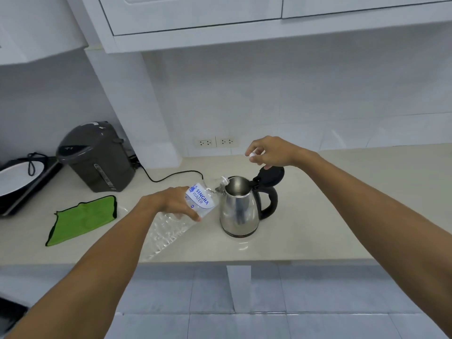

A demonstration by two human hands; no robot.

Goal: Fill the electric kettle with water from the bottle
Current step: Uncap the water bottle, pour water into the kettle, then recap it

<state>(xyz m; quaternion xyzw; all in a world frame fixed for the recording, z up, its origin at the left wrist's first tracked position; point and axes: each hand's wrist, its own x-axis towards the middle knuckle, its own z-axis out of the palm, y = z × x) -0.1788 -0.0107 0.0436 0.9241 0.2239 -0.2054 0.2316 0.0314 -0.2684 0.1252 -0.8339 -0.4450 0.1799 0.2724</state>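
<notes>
The left hand (171,200) wraps its grip around the middle of a clear Singha water bottle (186,211), tilted with its neck at the open rim of the steel electric kettle (241,207) on the tabletop (318,228). Beyond, above the kettle's raised black lid (270,176), the right hand (270,151) pinches a small white bottle cap (252,154).

We find open counter (342,216) right of the kettle (241,211); leftward, a green cloth (82,222) (flat) and dark dispenser (97,157) crowd it.
</notes>
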